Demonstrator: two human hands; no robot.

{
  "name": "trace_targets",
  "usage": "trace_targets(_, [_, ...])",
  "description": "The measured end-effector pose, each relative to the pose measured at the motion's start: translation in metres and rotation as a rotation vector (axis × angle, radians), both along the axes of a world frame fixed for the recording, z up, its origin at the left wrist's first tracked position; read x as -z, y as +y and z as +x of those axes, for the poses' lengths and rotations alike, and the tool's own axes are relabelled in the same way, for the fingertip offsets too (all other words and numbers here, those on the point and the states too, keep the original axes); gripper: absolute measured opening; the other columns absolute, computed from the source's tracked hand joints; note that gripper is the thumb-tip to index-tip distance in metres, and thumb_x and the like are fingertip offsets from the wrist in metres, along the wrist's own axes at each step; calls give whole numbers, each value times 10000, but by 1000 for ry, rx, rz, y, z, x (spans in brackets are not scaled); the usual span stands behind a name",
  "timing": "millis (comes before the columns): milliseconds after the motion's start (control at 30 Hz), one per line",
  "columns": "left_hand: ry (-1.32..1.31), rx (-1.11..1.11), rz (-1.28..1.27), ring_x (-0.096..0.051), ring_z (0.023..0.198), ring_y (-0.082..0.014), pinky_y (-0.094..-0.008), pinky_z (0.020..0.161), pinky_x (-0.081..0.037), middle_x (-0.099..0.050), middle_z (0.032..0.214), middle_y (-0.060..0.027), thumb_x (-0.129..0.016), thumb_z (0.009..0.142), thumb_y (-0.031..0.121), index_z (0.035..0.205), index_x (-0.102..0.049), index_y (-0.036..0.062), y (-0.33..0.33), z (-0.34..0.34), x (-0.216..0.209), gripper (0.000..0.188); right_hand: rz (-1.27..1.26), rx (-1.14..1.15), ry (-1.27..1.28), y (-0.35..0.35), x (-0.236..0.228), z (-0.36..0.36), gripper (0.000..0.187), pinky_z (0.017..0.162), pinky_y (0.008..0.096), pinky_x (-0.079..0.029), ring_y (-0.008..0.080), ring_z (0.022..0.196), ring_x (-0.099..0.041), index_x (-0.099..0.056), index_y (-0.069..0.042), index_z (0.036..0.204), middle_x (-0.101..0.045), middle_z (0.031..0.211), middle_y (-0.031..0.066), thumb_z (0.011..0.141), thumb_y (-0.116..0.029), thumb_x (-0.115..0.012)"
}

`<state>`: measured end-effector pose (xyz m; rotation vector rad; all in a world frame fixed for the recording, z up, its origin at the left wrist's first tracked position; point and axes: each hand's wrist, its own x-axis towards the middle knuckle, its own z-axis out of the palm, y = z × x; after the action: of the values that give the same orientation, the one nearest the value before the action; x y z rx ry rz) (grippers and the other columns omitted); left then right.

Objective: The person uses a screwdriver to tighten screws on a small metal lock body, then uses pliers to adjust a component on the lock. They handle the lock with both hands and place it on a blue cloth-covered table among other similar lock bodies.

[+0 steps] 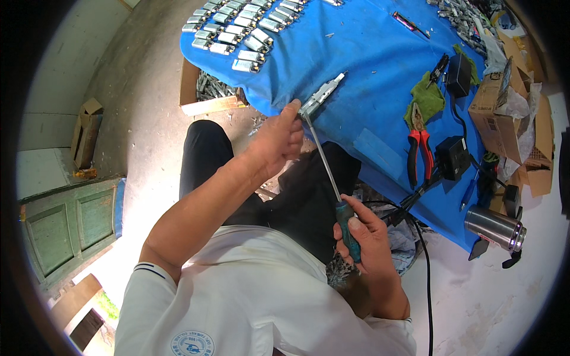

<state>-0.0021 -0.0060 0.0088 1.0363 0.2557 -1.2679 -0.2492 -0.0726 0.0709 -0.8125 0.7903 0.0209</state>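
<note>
My right hand (367,231) is wrapped round the dark green handle of a long screwdriver (325,159). Its thin shaft slants up and left to a slim grey device (322,96) at the edge of the blue cloth. My left hand (280,137) pinches the near end of that device between thumb and fingers. The screwdriver's tip meets the device close to my left fingertips; the exact contact point is too small to make out. The device's far, narrow end points up and right over the cloth.
Rows of small silvery battery-like modules (237,29) lie at the cloth's far left. Pliers (419,148), a green rag (426,98), black adapters (452,157) and a steel flask (496,228) are on the right. Open cardboard boxes (504,115) stand beyond; a box of parts (208,107) sits below left.
</note>
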Motion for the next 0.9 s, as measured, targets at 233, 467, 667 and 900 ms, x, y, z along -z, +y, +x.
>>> trace_targets(233, [-4,9,0,-201,406,-70,-238,397,-178,-234,521,63,-541,935,526,609,-269,192,0,-2,4,541,-125,6,-4,7,9,0,475,417,218,-381,109,518,-518,-455,-31,1385,-597,828,90,967,-236,-551])
trace_targets(467, [-5,27,-4,-193,404,-64,-232,395,-175,-234,521,66,-538,943,513,612,-276,192,2,0,1,530,-163,16,3,12,11,0,475,419,212,-378,89,532,-521,-462,-32,1385,-602,829,68,970,-245,-552])
trace_targets(667, [6,2,32,-208,430,-58,-213,400,-179,-258,543,65,-562,928,523,640,-299,188,-1,-2,4,514,-439,-52,105,15,5,2,460,483,205,-400,60,560,-510,-491,-34,1377,-615,791,45,966,-226,-569])
trace_targets(900, [-39,-21,41,-202,448,-60,-209,408,-174,-237,562,66,-546,930,541,668,-307,191,-2,-6,-1,498,-707,-134,148,11,13,-2,424,549,229,-454,77,570,-530,-542,-49,1338,-632,801,54,932,-157,-596])
